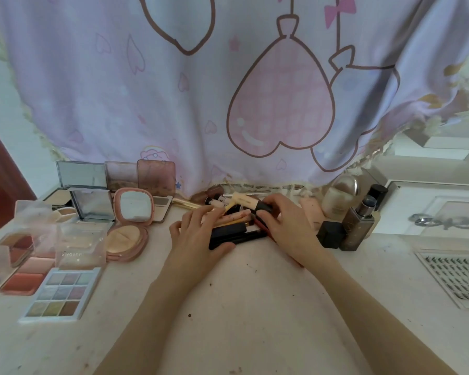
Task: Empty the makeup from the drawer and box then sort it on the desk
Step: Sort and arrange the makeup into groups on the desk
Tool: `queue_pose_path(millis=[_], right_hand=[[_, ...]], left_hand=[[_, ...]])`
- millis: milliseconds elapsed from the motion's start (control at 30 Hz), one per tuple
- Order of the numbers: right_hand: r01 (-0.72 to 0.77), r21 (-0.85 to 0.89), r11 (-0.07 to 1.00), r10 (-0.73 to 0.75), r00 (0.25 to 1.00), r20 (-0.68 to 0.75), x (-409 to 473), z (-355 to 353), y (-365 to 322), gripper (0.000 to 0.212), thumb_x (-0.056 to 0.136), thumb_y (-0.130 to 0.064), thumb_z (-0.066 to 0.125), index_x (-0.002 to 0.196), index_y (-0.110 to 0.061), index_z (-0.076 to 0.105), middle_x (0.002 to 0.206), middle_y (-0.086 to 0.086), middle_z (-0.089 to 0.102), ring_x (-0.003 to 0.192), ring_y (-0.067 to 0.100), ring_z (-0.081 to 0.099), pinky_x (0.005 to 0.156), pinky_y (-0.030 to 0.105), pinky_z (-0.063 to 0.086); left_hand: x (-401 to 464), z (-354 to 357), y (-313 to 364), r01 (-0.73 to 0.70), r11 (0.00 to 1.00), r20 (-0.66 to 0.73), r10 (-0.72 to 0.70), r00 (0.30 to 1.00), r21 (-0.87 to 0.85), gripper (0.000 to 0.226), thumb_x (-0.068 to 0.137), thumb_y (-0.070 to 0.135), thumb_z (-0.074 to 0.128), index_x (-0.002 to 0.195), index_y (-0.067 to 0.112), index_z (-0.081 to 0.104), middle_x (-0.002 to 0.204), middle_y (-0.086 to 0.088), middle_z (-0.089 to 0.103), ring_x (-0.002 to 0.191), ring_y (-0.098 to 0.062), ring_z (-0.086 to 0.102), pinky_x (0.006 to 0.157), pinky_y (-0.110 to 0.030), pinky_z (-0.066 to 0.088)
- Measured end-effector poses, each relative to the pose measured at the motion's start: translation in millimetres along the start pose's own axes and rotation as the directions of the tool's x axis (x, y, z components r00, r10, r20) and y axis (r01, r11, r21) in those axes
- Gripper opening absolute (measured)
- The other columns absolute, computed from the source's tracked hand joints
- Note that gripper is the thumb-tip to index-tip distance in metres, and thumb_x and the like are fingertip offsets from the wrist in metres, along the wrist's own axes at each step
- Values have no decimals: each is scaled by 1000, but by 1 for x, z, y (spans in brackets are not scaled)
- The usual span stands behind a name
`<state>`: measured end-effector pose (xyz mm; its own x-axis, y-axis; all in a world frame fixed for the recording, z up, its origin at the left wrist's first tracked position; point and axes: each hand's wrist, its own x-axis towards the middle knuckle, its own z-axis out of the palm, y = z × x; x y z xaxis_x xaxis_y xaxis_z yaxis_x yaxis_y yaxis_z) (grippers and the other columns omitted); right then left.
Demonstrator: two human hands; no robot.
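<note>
Pile of tubes (237, 226) sits centre frame on the desk (241, 307), under the curtain hem. Light, stiff, slick cylinders that will likely roll; grab mid-barrel. Left hand (198, 234) rests spread across the pile's left edge. Right hand (284, 220) pinches a beige tube (244, 203). Palettes (63, 293) left, bottles (358, 223) right.

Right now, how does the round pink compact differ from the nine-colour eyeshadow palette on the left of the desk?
The pink compact is rounded, with a mirror in its raised lid; the palette is rectangular, with a clear printed lid. The compact holds one beige powder pan; the palette holds nine small squares of mixed shades. The compact sits farther back, the palette nearer the desk's front edge. Both are open, and neither hand touches them.
</note>
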<state>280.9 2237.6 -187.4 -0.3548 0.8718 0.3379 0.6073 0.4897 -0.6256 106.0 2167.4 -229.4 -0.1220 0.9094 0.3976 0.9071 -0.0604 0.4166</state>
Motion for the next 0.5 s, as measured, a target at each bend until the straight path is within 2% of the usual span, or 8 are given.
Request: queue_pose_path(millis=[67,133,233,300,367,433,500], right_hand=[[-99,252,963,108,994,-20,-11,-8,-8,6,89,-22,59,96,-21,59,84,-4,59,75,5,50,64,7,38],[-200,457,867,204,978,43,-25,-13,-12,2,87,-16,63,88,-16,64,73,0,59,64,7,50,56,9,38],[-349,738,577,277,934,225,-45,-16,-12,8,88,-12,59,85,-6,65,56,1,48,47,9,41,45,18,30],[-400,831,387,311,905,291,-51,-16,-10,16,88,-15,56,84,-1,62,55,3,45,41,9,38,40,17,25],[-427,862,274,322,885,336,-53,-14,-11,24,90,-19,54,94,3,58,54,4,48,38,10,38,36,17,24],[-451,847,281,329,875,356,-52,-12,-13,29,93,-24,50,105,2,55,51,2,46,38,10,34,38,20,18],[-490,778,393,354,862,364,-53,-9,-17,32,95,-31,47,95,0,56,47,-2,39,37,9,29,37,20,17]], left_hand=[[-2,2,10,-8,996,-69,2,998,-86,73,75,59,50,139,30,30,139,8,37,125,-9,25,95,-26,15],[-6,7,26,-95,981,-139,72,988,-169,70,75,59,44,137,31,27,134,9,41,121,-10,30,93,-26,19],[-12,10,46,-236,927,-195,184,963,-291,44,83,48,46,121,30,37,111,21,41,108,-9,44,89,-21,32],[-14,10,52,-286,904,-199,232,952,-316,25,86,44,44,105,29,41,99,17,42,94,-4,45,82,-15,35],[-15,10,52,-291,902,-181,243,953,-320,19,87,43,41,99,29,40,94,13,44,85,3,41,77,-10,34],[-16,11,52,-280,907,-180,233,956,-316,21,88,45,38,100,28,42,88,19,41,80,7,42,73,-4,34],[-16,10,54,-235,923,-189,183,965,-303,28,89,45,33,93,22,48,77,22,39,73,6,46,68,-5,36]])
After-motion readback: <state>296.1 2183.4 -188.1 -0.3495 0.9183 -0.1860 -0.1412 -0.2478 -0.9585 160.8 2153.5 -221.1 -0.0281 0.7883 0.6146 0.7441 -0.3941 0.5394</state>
